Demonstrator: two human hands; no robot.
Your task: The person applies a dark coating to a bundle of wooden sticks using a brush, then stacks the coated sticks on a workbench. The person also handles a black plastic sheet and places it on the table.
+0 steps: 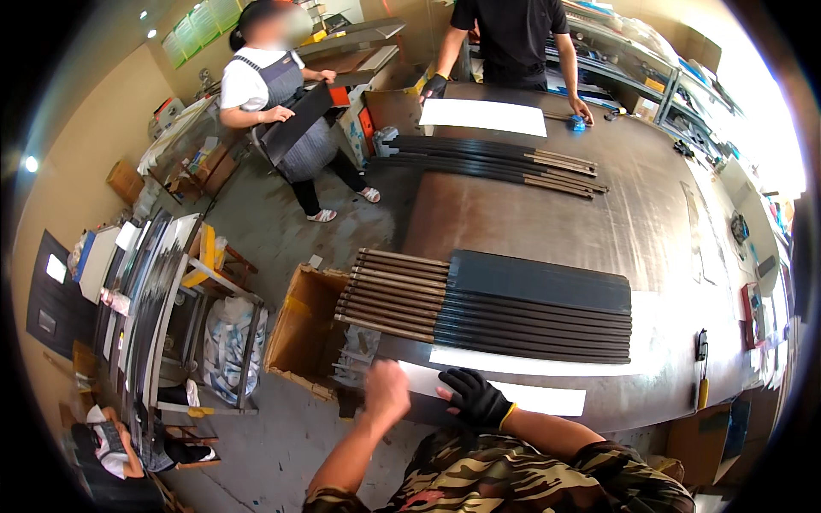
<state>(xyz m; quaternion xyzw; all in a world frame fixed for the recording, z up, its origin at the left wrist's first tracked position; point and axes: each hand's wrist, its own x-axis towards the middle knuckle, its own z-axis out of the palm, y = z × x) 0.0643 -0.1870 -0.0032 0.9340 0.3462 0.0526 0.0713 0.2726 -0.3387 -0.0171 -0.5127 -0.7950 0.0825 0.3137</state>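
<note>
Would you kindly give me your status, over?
Gloved right hand on nearer white strip. Left hand curled near its left end, blurred. Dark slats beyond, clear of both hands.

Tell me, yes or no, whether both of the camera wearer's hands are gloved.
No: the right hand, over the white strip, is gloved in black, while the left hand is bare.

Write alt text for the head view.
The wearer's gloved right hand lies on a white strip at the near edge of a brown table, with the bare left hand, blurred, by the strip's left end. Beyond are brown-ended dark slats. Across the table stands one co-worker; another co-worker, farther left, holds a dark panel.
</note>
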